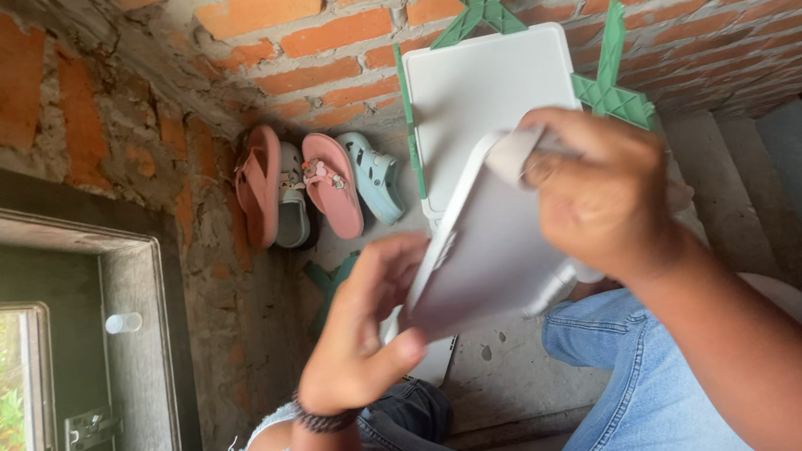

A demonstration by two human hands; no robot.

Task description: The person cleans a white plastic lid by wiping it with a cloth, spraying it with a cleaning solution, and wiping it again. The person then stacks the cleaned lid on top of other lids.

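White flat panel held between both hands — left hand pinches lower edge, thumb against fingers; right hand curled over top, fingers pressing pale cloth.

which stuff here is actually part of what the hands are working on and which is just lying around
In hand:
- flat white plastic panel, gripped by the left hand and the right hand
- second white rectangular panel with green plastic cross braces, just behind it

Lying about:
- pink flip-flops
- pale blue clogs
- red brick wall
- grey door frame
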